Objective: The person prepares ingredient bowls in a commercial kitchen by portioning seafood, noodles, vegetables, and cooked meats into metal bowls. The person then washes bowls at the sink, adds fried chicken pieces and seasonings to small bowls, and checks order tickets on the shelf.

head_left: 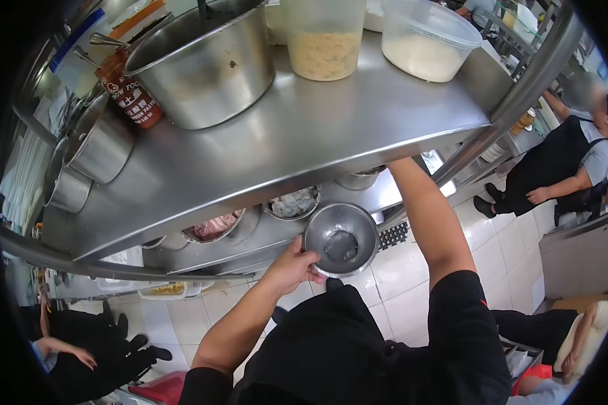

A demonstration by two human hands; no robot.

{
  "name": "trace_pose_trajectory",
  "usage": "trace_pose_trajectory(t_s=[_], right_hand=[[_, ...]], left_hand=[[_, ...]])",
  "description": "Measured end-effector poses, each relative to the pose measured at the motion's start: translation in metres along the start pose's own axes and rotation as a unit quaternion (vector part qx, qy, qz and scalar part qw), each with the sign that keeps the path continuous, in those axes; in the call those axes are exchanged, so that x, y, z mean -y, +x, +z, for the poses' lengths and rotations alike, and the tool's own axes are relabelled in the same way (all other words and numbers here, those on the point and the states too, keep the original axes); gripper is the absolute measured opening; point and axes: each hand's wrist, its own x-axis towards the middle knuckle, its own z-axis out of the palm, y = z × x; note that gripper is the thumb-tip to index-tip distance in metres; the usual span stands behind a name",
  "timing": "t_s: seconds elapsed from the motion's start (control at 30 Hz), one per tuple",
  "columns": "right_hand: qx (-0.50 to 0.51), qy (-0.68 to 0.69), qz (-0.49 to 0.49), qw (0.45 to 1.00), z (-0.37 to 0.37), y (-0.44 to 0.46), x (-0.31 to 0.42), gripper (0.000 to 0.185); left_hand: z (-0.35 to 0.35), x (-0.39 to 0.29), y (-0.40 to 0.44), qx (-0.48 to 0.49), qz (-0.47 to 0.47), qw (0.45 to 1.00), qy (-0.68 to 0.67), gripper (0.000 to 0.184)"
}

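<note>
My left hand point(292, 268) grips the rim of a small steel bowl point(311, 233), thumb over the edge. At the bottom of the bowl is a clear, shiny patch; I cannot tell whether it is liquid or food. My right arm reaches under the upper steel shelf point(304, 135), which hides that hand. Close to its wrist stands a steel container point(359, 179) on the lower counter. To the left of it are a bowl of pale, greyish food point(294, 203) and a bowl of pink raw meat point(214, 225).
On the upper shelf stand a large steel pot point(206, 77), a red labelled can point(130, 94), a tub of tan food point(324, 54) and a tub of white contents point(425, 57). A post point(520, 88) rises at the right. Other people stand on both sides.
</note>
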Motion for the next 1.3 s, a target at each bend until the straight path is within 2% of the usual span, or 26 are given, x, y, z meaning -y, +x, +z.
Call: trace_pose_trajectory(t_s=[0.07, 0.13, 0.2, 0.3, 0.37, 0.43, 0.53, 0.63, 0.8, 0.97, 1.03, 1.17, 1.3], right_hand=[[0.059, 0.085, -0.005, 0.995, -0.032, -0.013, 0.005, 0.043], [0.176, 0.192, 0.004, 0.966, -0.071, -0.039, 0.02, 0.044], [0.234, 0.236, 0.031, 0.943, -0.088, -0.054, 0.03, 0.044], [0.152, 0.187, -0.031, 0.97, -0.073, -0.037, 0.005, 0.044], [0.074, 0.091, -0.045, 0.992, -0.04, -0.018, -0.004, 0.043], [0.027, 0.001, -0.041, 0.999, 0.0, -0.005, -0.002, 0.043], [0.025, -0.058, -0.041, 0.997, 0.031, 0.0, 0.006, 0.043], [0.04, -0.056, -0.052, 0.996, 0.036, -0.003, 0.009, 0.043], [0.095, 0.11, -0.028, 0.989, -0.004, 0.002, -0.02, 0.042], [0.175, 0.257, 0.001, 0.95, -0.036, -0.004, -0.031, 0.042], [0.182, 0.229, -0.023, 0.956, -0.037, -0.007, -0.033, 0.041], [0.111, 0.034, -0.087, 0.989, 0.009, -0.005, -0.028, 0.041], [0.1, -0.019, -0.084, 0.991, 0.022, -0.003, -0.03, 0.04]], left_hand=[[0.014, -0.003, 0.005, -0.023, 0.002, 0.999, -0.022, 0.05], [0.024, 0.0, 0.01, -0.02, 0.006, 0.999, -0.046, 0.051], [0.031, -0.005, 0.014, -0.027, 0.015, 0.998, -0.061, 0.052], [0.045, -0.013, 0.011, -0.053, 0.021, 0.996, -0.067, 0.054], [0.044, -0.012, 0.008, -0.077, 0.019, 0.995, -0.061, 0.055], [0.037, -0.009, 0.008, -0.054, 0.021, 0.997, -0.055, 0.055], [0.037, -0.01, 0.01, -0.05, 0.023, 0.997, -0.062, 0.054], [0.035, -0.011, 0.015, -0.054, 0.023, 0.997, -0.059, 0.051], [0.037, -0.015, 0.015, -0.075, 0.004, 0.996, -0.052, 0.051], [0.042, -0.016, 0.019, -0.079, 0.028, 0.994, -0.074, 0.055], [0.045, -0.016, 0.02, -0.092, 0.03, 0.992, -0.086, 0.057], [0.048, -0.019, 0.019, -0.081, 0.036, 0.994, -0.068, 0.056], [0.045, -0.014, 0.02, -0.074, 0.05, 0.993, -0.078, 0.057]])
